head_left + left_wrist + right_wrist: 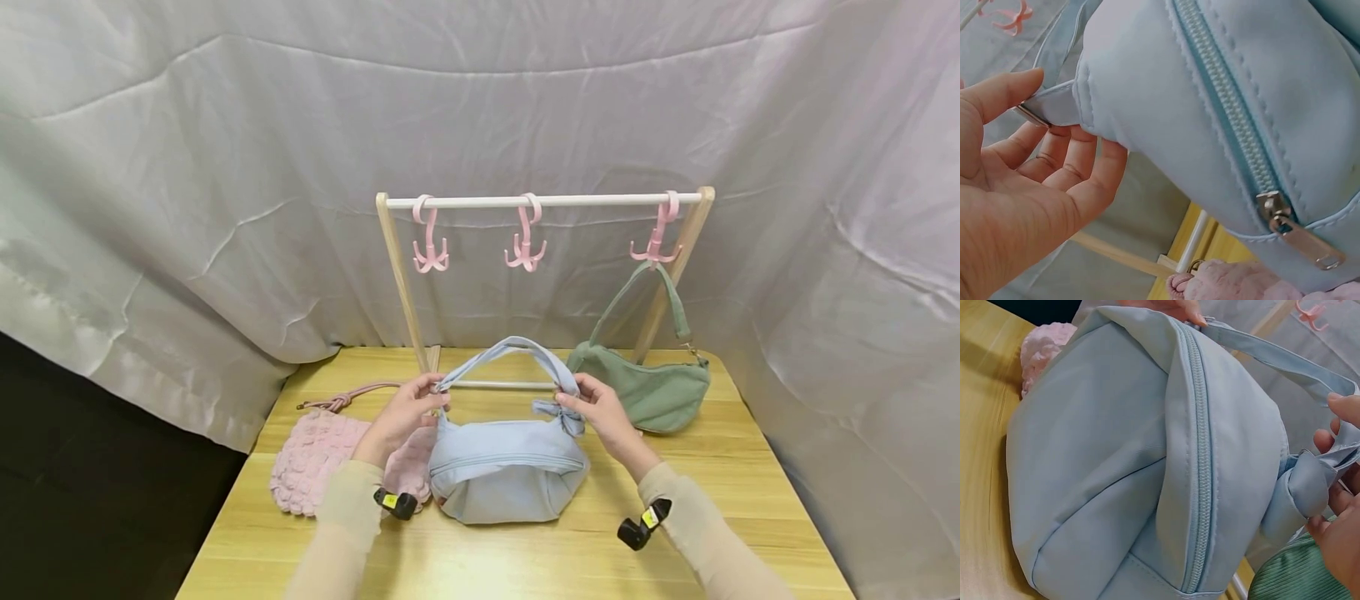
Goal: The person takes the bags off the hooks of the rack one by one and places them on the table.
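Note:
A light blue handbag (502, 475) with a zipper stands at the middle of the wooden table, its strap (517, 343) arched upward. My left hand (405, 412) pinches the strap's left end by the metal ring, thumb above and fingers curled below in the left wrist view. At the strap's right end, beside a knotted bow (1300, 494), my right hand (600, 412) grips the band between thumb and fingers. A pink puffy bag (318, 458) lies to the left, partly hidden behind my left arm. The green bag (652, 387) hangs by its strap from the right hook.
Behind the bags stands a rack with wooden legs and a white rail (600, 201). Three pink hooks hang on it: a left hook (431, 250), a middle hook (526, 246) and a right hook (657, 237). A grey curtain (300, 167) surrounds the table (720, 517).

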`<state>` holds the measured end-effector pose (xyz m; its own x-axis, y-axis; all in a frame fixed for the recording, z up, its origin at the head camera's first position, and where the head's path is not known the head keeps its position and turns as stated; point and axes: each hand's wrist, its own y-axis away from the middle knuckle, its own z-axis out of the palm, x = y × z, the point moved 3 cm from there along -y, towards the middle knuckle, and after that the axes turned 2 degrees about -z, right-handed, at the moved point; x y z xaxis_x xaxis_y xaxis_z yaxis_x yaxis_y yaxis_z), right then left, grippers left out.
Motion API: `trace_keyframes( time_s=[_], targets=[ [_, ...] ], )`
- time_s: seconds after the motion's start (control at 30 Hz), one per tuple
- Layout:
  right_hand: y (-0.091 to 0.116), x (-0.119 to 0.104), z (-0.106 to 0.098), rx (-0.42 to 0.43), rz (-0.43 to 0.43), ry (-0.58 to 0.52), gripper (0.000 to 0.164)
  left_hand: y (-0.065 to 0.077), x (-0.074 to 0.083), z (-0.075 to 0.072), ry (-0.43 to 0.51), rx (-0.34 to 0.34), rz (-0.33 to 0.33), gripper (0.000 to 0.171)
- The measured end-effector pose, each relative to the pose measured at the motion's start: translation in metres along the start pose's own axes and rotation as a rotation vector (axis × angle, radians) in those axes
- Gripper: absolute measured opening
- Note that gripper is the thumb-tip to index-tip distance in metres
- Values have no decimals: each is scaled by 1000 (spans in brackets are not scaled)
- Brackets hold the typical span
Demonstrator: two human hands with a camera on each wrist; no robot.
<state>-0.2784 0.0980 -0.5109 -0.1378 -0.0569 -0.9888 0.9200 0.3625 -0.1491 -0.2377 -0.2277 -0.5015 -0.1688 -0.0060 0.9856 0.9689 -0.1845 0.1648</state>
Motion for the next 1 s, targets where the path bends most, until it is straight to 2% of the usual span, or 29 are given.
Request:
trace_keyframes(
  time_s=[0.23, 0.5, 0.67, 0.8, 1.0],
  targets=[
    [-1, 5, 2, -5, 1, -23, 42, -3, -4, 2, -6, 13, 1, 49],
    [-4, 11, 2, 0, 49, 43, 48, -6, -6, 6, 26, 37, -27, 52],
    [-8, 15, 2, 15, 70, 92, 50, -10, -10, 7, 15, 55, -41, 54],
    [-10, 17, 2, 25, 88, 109, 52, -13, -13, 7, 7, 87, -55, 55],
    [-11, 17, 5, 29, 116, 131, 58, -17, -18, 7, 51, 133, -71, 55]
  ],
)
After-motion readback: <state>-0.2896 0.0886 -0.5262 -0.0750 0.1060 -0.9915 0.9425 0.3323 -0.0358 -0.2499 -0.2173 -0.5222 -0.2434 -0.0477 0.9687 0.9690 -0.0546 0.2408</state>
